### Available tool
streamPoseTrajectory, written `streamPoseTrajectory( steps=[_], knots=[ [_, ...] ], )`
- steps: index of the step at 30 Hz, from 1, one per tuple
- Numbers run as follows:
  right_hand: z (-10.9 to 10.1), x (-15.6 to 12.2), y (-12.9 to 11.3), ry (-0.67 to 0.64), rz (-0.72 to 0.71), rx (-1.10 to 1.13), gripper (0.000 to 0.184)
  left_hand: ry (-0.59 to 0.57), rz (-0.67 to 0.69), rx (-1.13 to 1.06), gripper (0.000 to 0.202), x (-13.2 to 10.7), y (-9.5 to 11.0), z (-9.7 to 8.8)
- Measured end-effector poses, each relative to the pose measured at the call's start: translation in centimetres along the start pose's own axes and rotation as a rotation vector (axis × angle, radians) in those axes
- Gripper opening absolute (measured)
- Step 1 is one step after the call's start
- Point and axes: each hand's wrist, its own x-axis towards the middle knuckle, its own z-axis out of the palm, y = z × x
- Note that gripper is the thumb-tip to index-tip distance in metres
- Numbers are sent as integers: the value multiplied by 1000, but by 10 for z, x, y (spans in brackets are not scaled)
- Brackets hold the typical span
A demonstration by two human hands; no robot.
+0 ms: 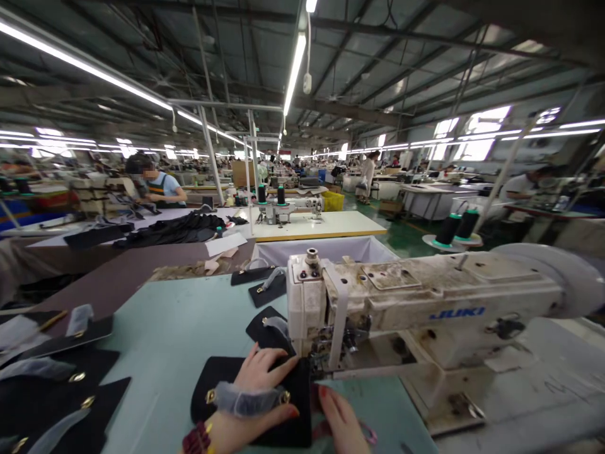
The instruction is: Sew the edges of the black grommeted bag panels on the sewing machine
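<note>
A black flap-shaped panel (203, 378) lies on the pale green tabletop, at the sewing machine's needle area. It carries a plastic-wrapped handle (248, 401) with gold-coloured fittings at both ends. My left hand (259, 372) rests flat on the panel with fingers spread, the wrapped handle arching across its back and the thumb below. My right hand (343, 419) is at the panel's right edge, its fingers close together and bent downward. A small pink loop (368, 432) shows beside it; what those fingers hold is hidden. The sewing machine (397, 302) covers the panel's far corner.
Similar black panels with wrapped handles lie behind mine (267, 287) and at the left (61, 372). Black thread cones (447, 230) stand behind the machine. A white-lined bin (326, 249) sits beyond the table edge. One person (165, 186) works at the left; others are farther back.
</note>
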Motion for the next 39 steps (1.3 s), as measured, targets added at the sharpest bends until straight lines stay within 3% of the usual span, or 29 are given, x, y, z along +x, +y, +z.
streamPoseTrajectory(
  steps=[4, 13, 18, 25, 33, 39],
  knots=[
    [14, 19, -8, -111, 24, -27, 74, 24, 7, 29, 65, -1, -3, 5],
    [3, 13, -21, -125, -71, -167, 57, 170, -49, 83, 57, -10, 7, 24],
    [2, 13, -21, -107, -90, -170, 52, 139, -66, 119, 54, -9, 10, 30],
    [3, 10, -28, -75, -124, -232, 52, 134, -131, 172, 45, -6, 25, 21],
    [7, 14, -32, -8, -125, -275, 54, 86, -154, 187, 55, 4, 10, 24],
    [1, 11, -27, -86, -137, -228, 49, 44, -50, 128, 59, -3, 4, 23]
  ],
)
